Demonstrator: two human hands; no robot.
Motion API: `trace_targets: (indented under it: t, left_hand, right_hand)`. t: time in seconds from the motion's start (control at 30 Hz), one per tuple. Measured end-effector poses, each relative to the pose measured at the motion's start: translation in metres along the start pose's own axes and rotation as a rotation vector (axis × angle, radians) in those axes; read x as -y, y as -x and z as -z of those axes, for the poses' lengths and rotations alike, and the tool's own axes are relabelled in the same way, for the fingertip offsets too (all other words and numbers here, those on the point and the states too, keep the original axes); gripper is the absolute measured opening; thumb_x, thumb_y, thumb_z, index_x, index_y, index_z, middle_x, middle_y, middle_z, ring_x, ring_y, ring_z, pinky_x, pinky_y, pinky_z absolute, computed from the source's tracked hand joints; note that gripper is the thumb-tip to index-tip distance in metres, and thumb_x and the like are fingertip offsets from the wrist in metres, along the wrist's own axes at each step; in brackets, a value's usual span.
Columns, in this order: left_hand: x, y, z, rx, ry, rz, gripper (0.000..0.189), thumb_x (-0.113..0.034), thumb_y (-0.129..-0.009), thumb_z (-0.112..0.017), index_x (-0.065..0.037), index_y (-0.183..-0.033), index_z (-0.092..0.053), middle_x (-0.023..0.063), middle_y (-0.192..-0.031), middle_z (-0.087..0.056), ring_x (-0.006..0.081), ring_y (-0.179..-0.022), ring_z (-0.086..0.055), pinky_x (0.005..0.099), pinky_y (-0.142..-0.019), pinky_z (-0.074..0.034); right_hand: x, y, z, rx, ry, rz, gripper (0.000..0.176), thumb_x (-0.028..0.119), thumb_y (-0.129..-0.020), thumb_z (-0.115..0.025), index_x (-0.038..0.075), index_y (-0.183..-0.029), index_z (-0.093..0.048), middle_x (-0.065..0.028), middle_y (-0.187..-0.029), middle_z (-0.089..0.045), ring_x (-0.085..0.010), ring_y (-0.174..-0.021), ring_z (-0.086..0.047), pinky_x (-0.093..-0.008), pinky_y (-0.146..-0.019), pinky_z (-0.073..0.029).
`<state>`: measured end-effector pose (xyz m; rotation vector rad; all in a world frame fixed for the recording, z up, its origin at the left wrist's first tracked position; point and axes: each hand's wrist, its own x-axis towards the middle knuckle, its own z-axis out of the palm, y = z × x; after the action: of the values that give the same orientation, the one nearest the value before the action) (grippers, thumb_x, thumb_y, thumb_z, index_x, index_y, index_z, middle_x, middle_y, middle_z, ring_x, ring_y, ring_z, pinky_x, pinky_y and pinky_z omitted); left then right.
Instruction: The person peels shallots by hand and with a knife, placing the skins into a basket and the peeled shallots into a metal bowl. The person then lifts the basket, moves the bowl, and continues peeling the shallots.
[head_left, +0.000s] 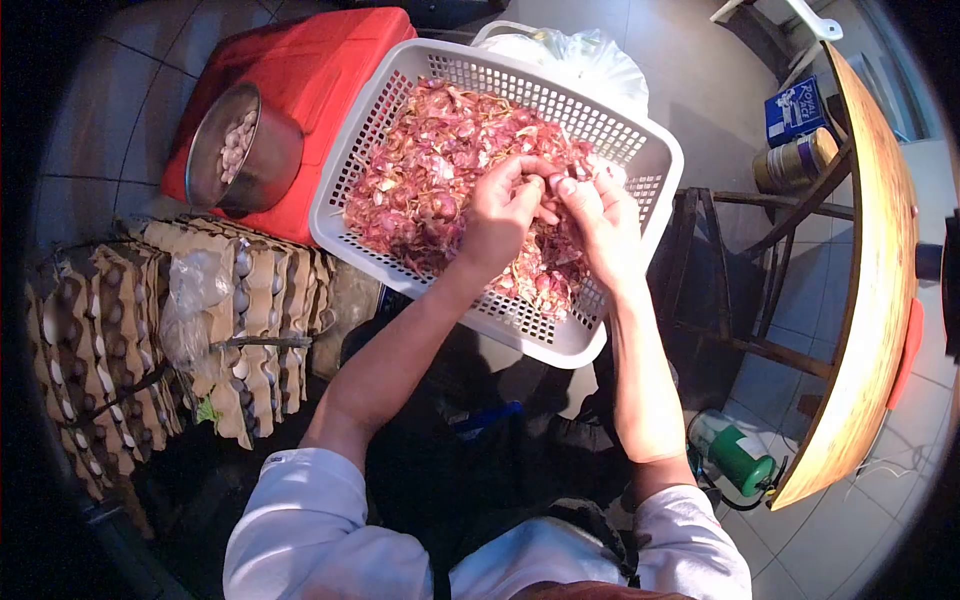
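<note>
Both my hands meet above a white plastic basket (pixel 662 160), which holds many red shallots (pixel 420 150) and loose papery skins. My left hand (pixel 500 215) is closed, its thumb and fingers pinched together. Fingertips of my right hand (pixel 605 220) press against those of the left. Between them a small reddish shallot is mostly covered by the fingers. To the left, a metal pot (pixel 275 160) lies tilted toward me with pale peeled pieces (pixel 237 145) inside.
The pot rests on a red plastic box (pixel 340 70). Stacked egg trays (pixel 270 330) with eggs stand at lower left. A wooden tabletop (pixel 860 300) rises on the right, near a green-and-white canister (pixel 735 455), a blue box (pixel 795 110) and a tin (pixel 790 165). Behind the basket is a clear plastic bag (pixel 595 65).
</note>
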<state>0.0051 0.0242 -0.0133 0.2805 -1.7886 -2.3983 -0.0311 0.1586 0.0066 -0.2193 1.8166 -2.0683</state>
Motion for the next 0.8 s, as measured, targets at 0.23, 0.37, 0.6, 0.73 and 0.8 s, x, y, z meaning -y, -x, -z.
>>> trace_targets:
  t: [0.23,0.37,0.6,0.73,0.8]
  left_hand:
    - [0.0,0.0,0.001,0.127,0.105,0.073,0.023,-0.005,-0.095,-0.05,0.003,-0.117,-0.052,0.0089,-0.103,-0.061,0.0141,-0.089,-0.06,0.0255,-0.072,-0.05]
    - [-0.002,-0.001,0.003,0.127,0.215,0.148,0.023,-0.006,-0.095,-0.053,0.002,-0.117,-0.053,0.0079,-0.102,-0.062,0.0127,-0.087,-0.059,0.0234,-0.07,-0.047]
    - [0.008,-0.006,0.012,0.125,0.345,0.212,0.021,-0.01,-0.096,-0.054,-0.001,-0.115,-0.054,0.0062,-0.098,-0.062,0.0111,-0.079,-0.057,0.0224,-0.065,-0.047]
    - [-0.007,-0.005,0.008,0.132,0.127,0.175,0.021,-0.011,-0.096,-0.053,-0.001,-0.114,-0.054,0.0052,-0.096,-0.062,0.01,-0.076,-0.055,0.0218,-0.061,-0.046]
    - [-0.014,-0.005,0.01,0.185,0.044,0.217,0.022,-0.011,-0.096,-0.053,-0.001,-0.116,-0.053,0.0051,-0.097,-0.062,0.0095,-0.077,-0.055,0.0212,-0.06,-0.046]
  right_hand:
    - [0.007,-0.001,0.005,0.002,-0.288,-0.128,0.015,0.01,-0.093,-0.061,0.002,-0.106,-0.062,-0.0011,-0.088,-0.065,-0.0038,-0.072,-0.057,-0.0171,-0.06,-0.044]
    - [0.004,-0.002,0.005,0.007,-0.278,-0.106,0.015,0.009,-0.093,-0.061,0.002,-0.106,-0.062,-0.0014,-0.089,-0.065,-0.0042,-0.072,-0.058,-0.0177,-0.061,-0.044]
    - [-0.001,-0.001,0.003,0.014,-0.313,-0.102,0.017,0.006,-0.091,-0.061,0.002,-0.108,-0.061,-0.0033,-0.096,-0.066,-0.0069,-0.08,-0.061,-0.02,-0.07,-0.048]
    - [0.001,0.0,0.003,-0.005,-0.227,-0.034,0.018,0.005,-0.091,-0.06,0.001,-0.109,-0.06,-0.0047,-0.1,-0.066,-0.0083,-0.087,-0.061,-0.0226,-0.078,-0.048]
    - [-0.001,-0.001,0.005,-0.02,-0.257,-0.043,0.02,0.006,-0.091,-0.06,0.0,-0.11,-0.06,-0.0045,-0.1,-0.066,-0.008,-0.088,-0.06,-0.0232,-0.08,-0.048]
